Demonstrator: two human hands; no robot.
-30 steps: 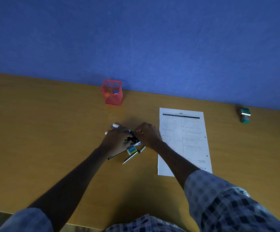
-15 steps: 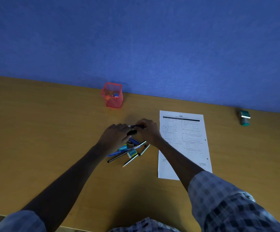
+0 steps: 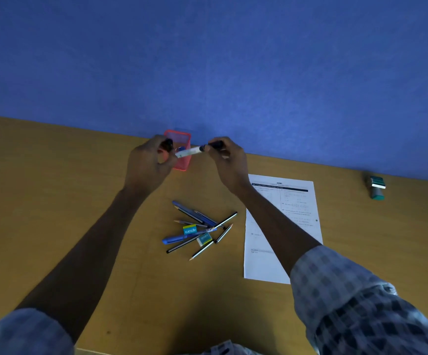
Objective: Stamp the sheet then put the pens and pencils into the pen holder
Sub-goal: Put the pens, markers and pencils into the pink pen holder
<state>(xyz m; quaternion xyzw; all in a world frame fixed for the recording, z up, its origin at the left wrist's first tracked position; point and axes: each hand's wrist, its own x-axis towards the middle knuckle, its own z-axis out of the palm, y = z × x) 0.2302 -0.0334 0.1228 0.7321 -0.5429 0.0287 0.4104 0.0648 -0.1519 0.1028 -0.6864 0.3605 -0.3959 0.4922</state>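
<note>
A blue wall (image 3: 233,60) is seen above an ochre-brown tabletop (image 3: 54,201). A pink-red mesh pen holder (image 3: 182,162) is shown at 12 o'clock, a white sheet (image 3: 294,226) printed in black at 3 o'clock. Blue pens (image 3: 179,238) and black-and-silver striped pencils (image 3: 202,249) are heaped together. A green stamp (image 3: 376,188) and blue-white checked sleeves (image 3: 361,303) are visible.

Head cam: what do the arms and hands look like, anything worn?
Bare left hand and right hand, no gloves, nothing seen worn on the wrists. Forearms bare; checked blue-and-white shirt sleeves are rolled up near the elbows.
</note>
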